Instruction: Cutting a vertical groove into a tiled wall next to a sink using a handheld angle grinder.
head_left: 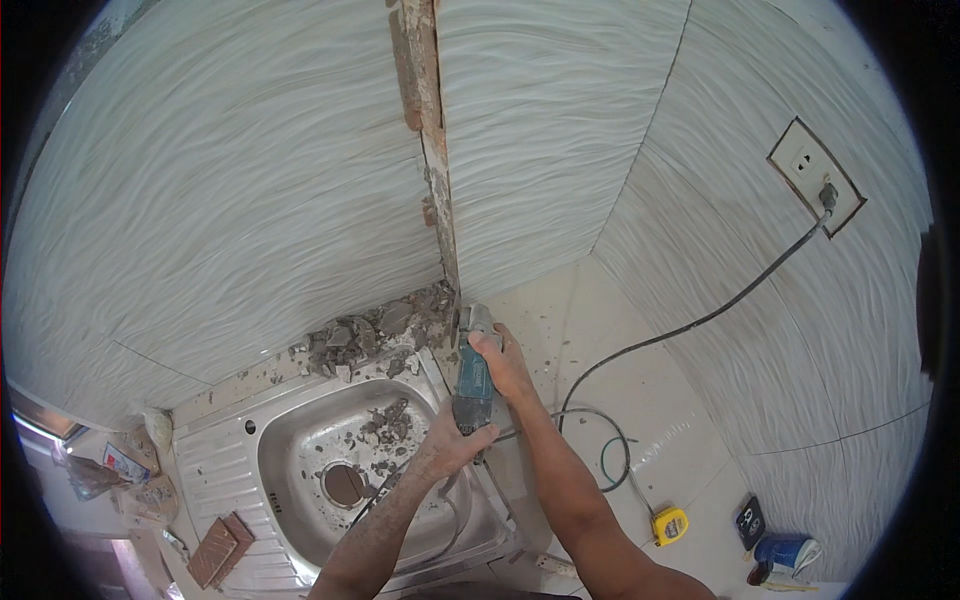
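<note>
I am gripping the heavy, rigid angle grinder (pixel 472 375) with both hands: right hand (pixel 505 365) clenched near its head, left hand (pixel 445 445) grasping the rear body.

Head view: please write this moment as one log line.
left hand: grips grinder rear | right hand: grips front | disc at wall channel | rubble in sink

grinder (pixel 471 378) disc: hidden at wall groove | body: mostly under both hands | blue item (pixel 785 551): perhaps a cup
</note>
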Demonstrator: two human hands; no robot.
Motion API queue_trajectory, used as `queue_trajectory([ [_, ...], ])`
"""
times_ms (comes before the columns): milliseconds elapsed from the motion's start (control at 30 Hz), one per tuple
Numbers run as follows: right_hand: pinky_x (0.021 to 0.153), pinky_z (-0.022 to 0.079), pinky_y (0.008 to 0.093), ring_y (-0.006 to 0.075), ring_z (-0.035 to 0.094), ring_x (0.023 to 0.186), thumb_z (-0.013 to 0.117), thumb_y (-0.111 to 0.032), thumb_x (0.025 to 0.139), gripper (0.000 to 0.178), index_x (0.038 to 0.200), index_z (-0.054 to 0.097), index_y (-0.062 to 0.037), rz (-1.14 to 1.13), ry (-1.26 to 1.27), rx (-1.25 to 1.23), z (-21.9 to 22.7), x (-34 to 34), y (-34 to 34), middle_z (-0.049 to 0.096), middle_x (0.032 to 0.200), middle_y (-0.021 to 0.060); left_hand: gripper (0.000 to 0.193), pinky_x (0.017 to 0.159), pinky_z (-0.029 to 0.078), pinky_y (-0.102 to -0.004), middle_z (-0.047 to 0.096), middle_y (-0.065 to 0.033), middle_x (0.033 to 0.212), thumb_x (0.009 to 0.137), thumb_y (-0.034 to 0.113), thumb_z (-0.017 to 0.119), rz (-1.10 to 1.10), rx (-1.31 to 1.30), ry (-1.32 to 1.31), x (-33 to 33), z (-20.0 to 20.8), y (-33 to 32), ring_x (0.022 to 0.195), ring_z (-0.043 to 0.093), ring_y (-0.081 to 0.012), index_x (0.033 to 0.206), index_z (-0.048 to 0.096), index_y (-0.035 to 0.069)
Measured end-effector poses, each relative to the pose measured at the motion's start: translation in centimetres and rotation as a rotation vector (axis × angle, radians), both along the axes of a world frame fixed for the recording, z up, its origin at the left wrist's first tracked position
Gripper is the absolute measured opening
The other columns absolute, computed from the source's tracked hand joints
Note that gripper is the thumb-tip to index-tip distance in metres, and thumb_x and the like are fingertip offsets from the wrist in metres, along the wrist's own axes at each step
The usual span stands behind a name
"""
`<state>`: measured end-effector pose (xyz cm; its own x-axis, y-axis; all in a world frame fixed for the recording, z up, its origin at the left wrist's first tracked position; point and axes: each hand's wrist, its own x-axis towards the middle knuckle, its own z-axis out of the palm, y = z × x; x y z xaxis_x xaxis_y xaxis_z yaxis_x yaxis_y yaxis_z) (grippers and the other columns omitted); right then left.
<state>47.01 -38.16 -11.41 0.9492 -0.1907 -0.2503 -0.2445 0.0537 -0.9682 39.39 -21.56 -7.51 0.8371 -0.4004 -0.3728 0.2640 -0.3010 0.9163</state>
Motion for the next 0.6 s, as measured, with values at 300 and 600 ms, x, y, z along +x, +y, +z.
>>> queue_trajectory([
  [300,0.108,0.045,0.0419,0.0379,0.058,0.129,0.072,-0.065,0.078,0.113,0.148,0.04,0.0177,-0.014,0.001,-0.041,0.4,-0.1,-0.1,0.055,0.138,0.037,0.085,0.101,0.05,-0.0382,0.059,-0.0192,0.126,0.084,0.036,0.08,0.019,0.006,0.063,-0.1,1.6,-0.4,0.116,0.06,-0.0249,0.142,0.039,-0.01],
  [600,0.109,0.043,0.0422,0.038,0.058,0.129,0.072,-0.067,0.077,0.115,0.146,0.04,0.0198,-0.011,-0.017,0.015,0.4,-0.1,0.1,0.056,0.137,0.0369,0.082,0.101,0.049,-0.0385,0.06,-0.018,0.126,0.084,0.035,0.08,0.017,0.025,0.004,0.0,0.0,-0.1,0.116,0.06,-0.025,0.142,0.042,-0.008],
])
